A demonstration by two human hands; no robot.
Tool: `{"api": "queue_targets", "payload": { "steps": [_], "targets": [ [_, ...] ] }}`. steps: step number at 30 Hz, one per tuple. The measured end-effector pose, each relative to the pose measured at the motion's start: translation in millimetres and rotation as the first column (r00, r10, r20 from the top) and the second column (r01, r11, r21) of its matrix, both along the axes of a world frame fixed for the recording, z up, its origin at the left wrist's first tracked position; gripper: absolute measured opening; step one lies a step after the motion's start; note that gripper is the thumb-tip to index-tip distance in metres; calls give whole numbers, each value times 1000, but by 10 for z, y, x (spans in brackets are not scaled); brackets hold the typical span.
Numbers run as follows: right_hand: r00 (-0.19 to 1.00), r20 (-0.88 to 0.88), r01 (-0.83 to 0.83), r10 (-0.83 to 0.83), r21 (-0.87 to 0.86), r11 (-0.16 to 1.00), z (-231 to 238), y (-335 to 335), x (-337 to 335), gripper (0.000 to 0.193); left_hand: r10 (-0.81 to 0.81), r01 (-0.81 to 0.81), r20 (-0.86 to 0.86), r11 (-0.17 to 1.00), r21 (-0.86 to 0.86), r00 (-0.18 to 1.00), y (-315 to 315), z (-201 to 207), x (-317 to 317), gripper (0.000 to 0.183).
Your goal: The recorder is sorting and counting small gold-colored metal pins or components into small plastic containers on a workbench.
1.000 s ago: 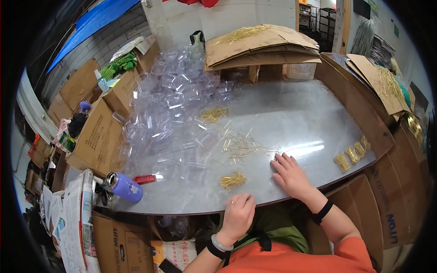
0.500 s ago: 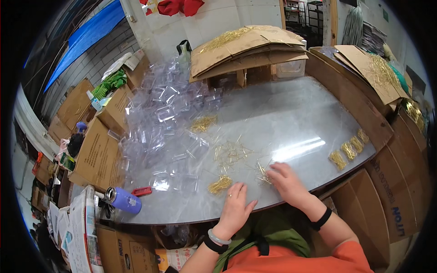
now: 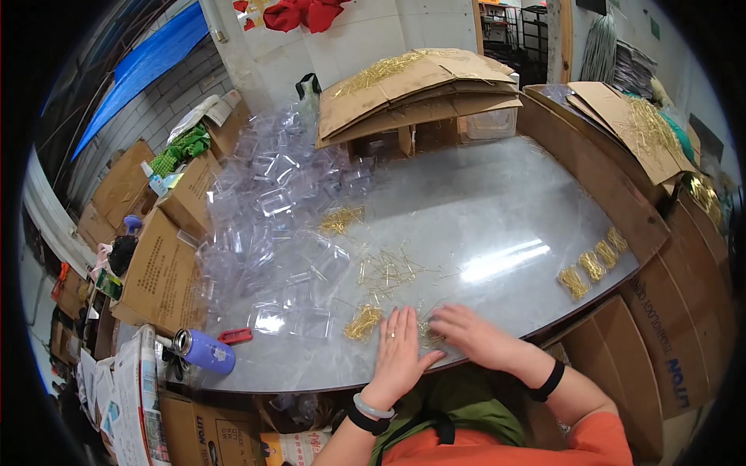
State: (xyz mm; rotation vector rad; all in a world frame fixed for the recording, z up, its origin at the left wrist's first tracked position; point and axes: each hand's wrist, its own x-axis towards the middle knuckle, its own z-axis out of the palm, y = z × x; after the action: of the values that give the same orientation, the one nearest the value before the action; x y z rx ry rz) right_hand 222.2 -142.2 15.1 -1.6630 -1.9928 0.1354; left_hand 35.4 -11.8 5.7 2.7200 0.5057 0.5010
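My left hand (image 3: 399,353) lies on the grey tabletop (image 3: 482,202) with its fingers stretched out and pointing away from me. Just left of its fingertips sits a small heap of thin gold wire pieces (image 3: 362,323). My right hand (image 3: 472,334) rests close on the other side, fingers spread and slightly bent. Between the hands are a few loose gold wires (image 3: 425,329), partly hidden by the right fingers. Beyond them, more gold wires (image 3: 386,270) are scattered, and another small gold pile (image 3: 340,220) lies farther back.
Clear plastic boxes (image 3: 276,198) are heaped at the left. A purple bottle (image 3: 208,351) and a red-handled tool (image 3: 235,335) lie near the front left. Several tied gold bundles (image 3: 573,283) line the right edge. Cardboard sheets (image 3: 420,93) and a cardboard side wall (image 3: 590,171) bound the table.
My right hand has moved left and nearer to me, bringing loose wires toward my left hand. The left hand's fingers have straightened beside the small heap. The view has shifted slightly.
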Motion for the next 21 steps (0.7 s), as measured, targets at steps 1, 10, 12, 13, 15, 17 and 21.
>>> {"api": "queue_targets", "payload": {
  "steps": [1,10,12,13,15,17,21],
  "targets": [
    [994,-16,111,-111,-15,994,40,18,69,48,10,-10,5,1000,2,1000,3,-6,-30,99],
    [935,84,351,-345,-360,864,208,358,775,73,-126,125,24,992,34,992,15,79,-33,63],
    [948,185,310,-258,-359,880,170,502,728,72,-143,141,49,989,39,988,29,59,-46,61],
    [948,236,290,-214,-360,887,171,538,705,72,-153,151,63,988,41,986,35,51,-48,60],
    [965,207,228,-164,-336,914,166,477,590,74,-141,139,73,990,32,987,31,35,-59,62],
    [984,128,157,-122,-304,940,142,299,443,76,-116,114,101,993,17,988,20,15,-71,64],
    [981,184,83,-53,-158,984,179,-97,36,78,-76,77,141,997,-2,987,-18,-33,-72,67]
  ]
}}
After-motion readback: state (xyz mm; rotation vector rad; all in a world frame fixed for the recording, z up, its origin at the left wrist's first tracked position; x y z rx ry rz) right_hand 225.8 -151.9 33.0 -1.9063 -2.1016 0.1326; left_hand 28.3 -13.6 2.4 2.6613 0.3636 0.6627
